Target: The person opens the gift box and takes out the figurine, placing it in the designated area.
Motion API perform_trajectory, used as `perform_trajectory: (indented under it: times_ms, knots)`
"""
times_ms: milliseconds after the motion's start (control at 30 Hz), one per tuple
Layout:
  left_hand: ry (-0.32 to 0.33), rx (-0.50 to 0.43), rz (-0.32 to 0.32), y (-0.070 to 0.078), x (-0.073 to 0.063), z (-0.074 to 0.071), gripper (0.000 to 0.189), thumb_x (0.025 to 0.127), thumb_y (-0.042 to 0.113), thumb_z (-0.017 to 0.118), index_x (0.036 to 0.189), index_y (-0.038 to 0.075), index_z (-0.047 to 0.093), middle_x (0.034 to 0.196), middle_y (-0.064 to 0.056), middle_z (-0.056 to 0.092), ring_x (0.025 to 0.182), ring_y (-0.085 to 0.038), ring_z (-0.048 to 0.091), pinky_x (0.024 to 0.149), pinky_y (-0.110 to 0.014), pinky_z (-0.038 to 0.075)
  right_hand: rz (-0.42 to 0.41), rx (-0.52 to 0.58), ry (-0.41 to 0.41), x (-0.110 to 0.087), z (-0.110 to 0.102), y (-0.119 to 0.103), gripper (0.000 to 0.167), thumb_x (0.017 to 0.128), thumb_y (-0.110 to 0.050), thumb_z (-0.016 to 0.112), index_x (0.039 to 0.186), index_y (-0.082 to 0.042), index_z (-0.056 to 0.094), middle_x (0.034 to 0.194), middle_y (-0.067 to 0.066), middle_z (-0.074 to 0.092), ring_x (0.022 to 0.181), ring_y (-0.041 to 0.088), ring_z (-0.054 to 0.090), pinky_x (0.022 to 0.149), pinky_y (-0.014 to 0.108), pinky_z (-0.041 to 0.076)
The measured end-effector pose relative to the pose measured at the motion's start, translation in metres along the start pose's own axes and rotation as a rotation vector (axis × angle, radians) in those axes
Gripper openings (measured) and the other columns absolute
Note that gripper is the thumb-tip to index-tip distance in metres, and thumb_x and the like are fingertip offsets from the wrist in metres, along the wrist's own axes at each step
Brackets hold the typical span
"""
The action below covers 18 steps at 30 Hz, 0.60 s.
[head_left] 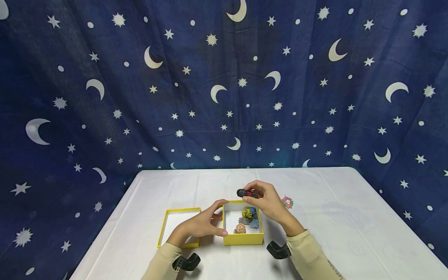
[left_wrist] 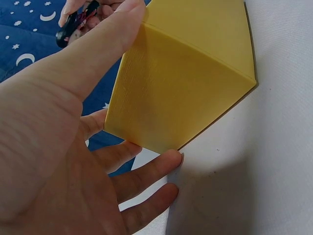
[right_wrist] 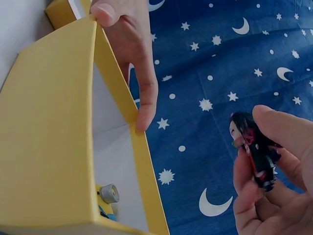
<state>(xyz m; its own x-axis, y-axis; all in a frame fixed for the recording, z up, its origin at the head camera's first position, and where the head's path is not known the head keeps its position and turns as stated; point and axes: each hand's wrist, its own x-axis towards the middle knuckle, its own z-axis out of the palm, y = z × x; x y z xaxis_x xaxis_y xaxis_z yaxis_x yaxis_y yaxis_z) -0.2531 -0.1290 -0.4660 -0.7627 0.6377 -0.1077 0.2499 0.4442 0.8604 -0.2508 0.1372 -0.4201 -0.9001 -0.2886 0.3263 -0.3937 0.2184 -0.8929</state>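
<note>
Over the back rim of the yellow box (head_left: 243, 239), my right hand (head_left: 267, 200) pinches a small figurine (right_wrist: 254, 149) with long black hair and dark clothes with red-pink parts. In the head view the figurine lies sideways between thumb and fingers. My left hand (head_left: 201, 223) grips the box by its left side, thumb at the front corner and index finger at the back one. Inside the box are a yellow Minion figurine (head_left: 247, 212), a round tan-pink figurine (head_left: 240, 228), a light blue piece (head_left: 254, 223) and a grey piece (head_left: 244, 221).
Left of the box lies its yellow-edged lid (head_left: 178, 210), white inside up, partly behind my left hand. A pink and green figurine (head_left: 287, 202) lies on the white tablecloth (head_left: 350, 233) beyond my right wrist. A dark blue curtain (head_left: 196, 128) with moons and stars hangs behind the table.
</note>
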Motion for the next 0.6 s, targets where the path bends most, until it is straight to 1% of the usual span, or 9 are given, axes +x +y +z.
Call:
perform_trajectory:
  times_ms: [67, 133, 233, 267, 367, 433, 500, 600]
  knots:
    - [0.000, 0.002, 0.000, -0.0001, 0.0002, 0.0000, 0.095, 0.085, 0.028, 0.084, 0.158, 0.025, 0.023, 0.164, -0.012, 0.028, 0.134, -0.033, 0.051, 0.111, -0.050, 0.046, 0.006, -0.008, 0.007, -0.0001, -0.0007, 0.0000, 0.020, 0.088, -0.007, 0.077, 0.105, -0.001, 0.068, 0.111, 0.020, 0.073, 0.093, 0.009, 0.066, 0.083, 0.021, 0.051]
    - [0.000, 0.003, 0.001, -0.0002, 0.0003, -0.0001, 0.095, 0.084, 0.029, 0.084, 0.158, 0.025, 0.023, 0.165, -0.012, 0.028, 0.134, -0.033, 0.051, 0.111, -0.050, 0.046, 0.011, -0.030, 0.021, 0.0002, -0.0013, -0.0005, 0.018, 0.087, -0.009, 0.078, 0.101, -0.003, 0.068, 0.111, 0.019, 0.074, 0.094, 0.008, 0.064, 0.085, 0.026, 0.046]
    - [0.000, 0.004, 0.003, -0.0001, 0.0002, -0.0002, 0.095, 0.084, 0.029, 0.084, 0.158, 0.025, 0.023, 0.165, -0.012, 0.028, 0.134, -0.033, 0.051, 0.111, -0.050, 0.046, 0.027, -0.055, 0.039, 0.0004, -0.0019, -0.0018, 0.017, 0.086, -0.011, 0.079, 0.096, -0.004, 0.067, 0.110, 0.017, 0.076, 0.089, 0.009, 0.059, 0.075, 0.029, 0.037]
    - [0.000, 0.005, 0.004, 0.0000, 0.0002, -0.0002, 0.095, 0.084, 0.029, 0.084, 0.158, 0.025, 0.023, 0.165, -0.012, 0.028, 0.134, -0.032, 0.051, 0.111, -0.050, 0.046, 0.030, -0.053, 0.042, 0.0005, -0.0020, -0.0022, 0.017, 0.086, -0.012, 0.079, 0.095, -0.004, 0.067, 0.110, 0.017, 0.076, 0.088, 0.009, 0.058, 0.073, 0.029, 0.036]
    - [0.000, 0.005, 0.007, -0.0004, 0.0005, 0.0000, 0.096, 0.084, 0.028, 0.084, 0.159, 0.023, 0.023, 0.164, -0.012, 0.028, 0.134, -0.032, 0.051, 0.111, -0.050, 0.046, 0.038, -0.033, 0.052, 0.0006, -0.0025, -0.0024, 0.019, 0.086, -0.011, 0.079, 0.098, -0.003, 0.066, 0.109, 0.019, 0.075, 0.085, 0.007, 0.059, 0.069, 0.024, 0.039]
    - [-0.001, 0.000, 0.009, -0.0006, 0.0007, 0.0002, 0.096, 0.084, 0.027, 0.084, 0.159, 0.023, 0.023, 0.165, -0.012, 0.027, 0.134, -0.032, 0.051, 0.111, -0.050, 0.045, 0.043, -0.013, 0.052, 0.0006, -0.0032, -0.0022, 0.023, 0.088, -0.010, 0.077, 0.107, -0.002, 0.065, 0.113, 0.020, 0.073, 0.089, 0.009, 0.062, 0.072, 0.021, 0.045]
    - [-0.002, -0.007, 0.010, -0.0007, 0.0008, 0.0003, 0.097, 0.084, 0.027, 0.084, 0.159, 0.023, 0.022, 0.165, -0.013, 0.027, 0.134, -0.033, 0.051, 0.111, -0.050, 0.045, 0.041, 0.012, 0.047, 0.0003, -0.0047, -0.0014, 0.033, 0.092, -0.010, 0.073, 0.123, -0.002, 0.062, 0.118, 0.023, 0.070, 0.093, 0.009, 0.064, 0.078, 0.019, 0.051]
    - [-0.004, -0.017, 0.008, -0.0009, 0.0005, 0.0004, 0.096, 0.084, 0.026, 0.084, 0.158, 0.024, 0.023, 0.164, -0.013, 0.027, 0.134, -0.033, 0.051, 0.110, -0.050, 0.046, 0.028, 0.035, 0.031, 0.0002, -0.0081, -0.0007, 0.049, 0.099, -0.009, 0.064, 0.145, -0.006, 0.048, 0.128, 0.027, 0.064, 0.097, 0.010, 0.067, 0.083, 0.025, 0.057]
